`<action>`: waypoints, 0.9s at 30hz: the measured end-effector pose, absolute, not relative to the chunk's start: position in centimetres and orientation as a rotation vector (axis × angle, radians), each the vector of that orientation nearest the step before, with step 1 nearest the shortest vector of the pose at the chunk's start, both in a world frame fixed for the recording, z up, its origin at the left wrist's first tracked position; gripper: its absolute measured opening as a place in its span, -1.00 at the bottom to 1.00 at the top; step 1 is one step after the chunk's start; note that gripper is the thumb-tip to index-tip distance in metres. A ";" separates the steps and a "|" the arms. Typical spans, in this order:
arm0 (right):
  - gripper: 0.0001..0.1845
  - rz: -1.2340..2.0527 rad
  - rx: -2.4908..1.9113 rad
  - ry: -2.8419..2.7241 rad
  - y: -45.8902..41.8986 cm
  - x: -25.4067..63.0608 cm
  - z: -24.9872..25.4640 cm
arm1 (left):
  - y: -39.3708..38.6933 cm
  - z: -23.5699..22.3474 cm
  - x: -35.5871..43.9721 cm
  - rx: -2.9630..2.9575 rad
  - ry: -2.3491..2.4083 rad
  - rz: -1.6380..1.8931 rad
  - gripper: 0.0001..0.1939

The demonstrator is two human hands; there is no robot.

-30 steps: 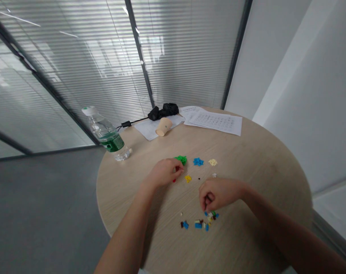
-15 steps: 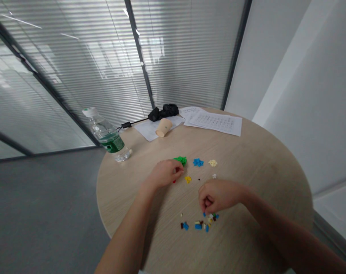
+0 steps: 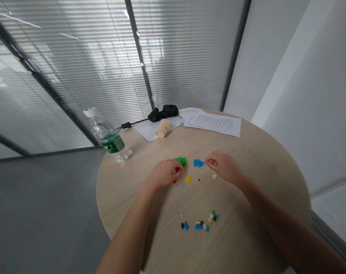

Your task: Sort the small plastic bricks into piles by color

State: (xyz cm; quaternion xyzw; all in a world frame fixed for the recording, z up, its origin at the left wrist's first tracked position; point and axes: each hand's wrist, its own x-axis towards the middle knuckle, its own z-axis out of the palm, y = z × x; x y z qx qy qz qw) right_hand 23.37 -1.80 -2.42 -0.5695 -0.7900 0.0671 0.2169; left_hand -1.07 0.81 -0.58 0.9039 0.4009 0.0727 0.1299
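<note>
Small toy bricks lie in colour groups on a round wooden table (image 3: 261, 160). My left hand (image 3: 164, 173) rests curled on the table beside a green pile (image 3: 180, 160), fingers closed over red pieces (image 3: 175, 170). My right hand (image 3: 222, 166) is pinched, fingertips just right of the blue pile (image 3: 198, 163); it covers the spot of the cream pile. What it pinches is too small to see. A yellow pile (image 3: 188, 179), a white piece (image 3: 214, 176) and a tiny dark piece lie between my hands. A mixed heap (image 3: 203, 222) lies nearer me.
A water bottle (image 3: 107, 135) stands at the table's left edge. At the back lie a tipped paper cup (image 3: 163, 127), printed sheets (image 3: 215, 122), and a black bundle with a cable (image 3: 164, 111). Glass walls with blinds stand behind.
My right hand left the mixed heap and moved up and away from me to the spot beside the blue pile. The left hand stayed put.
</note>
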 end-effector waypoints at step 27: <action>-0.83 0.168 -1.605 -2.127 -0.6 22.1 -3.2 | 0.5 -0.1 -0.8 2.618 1.180 0.179 -0.82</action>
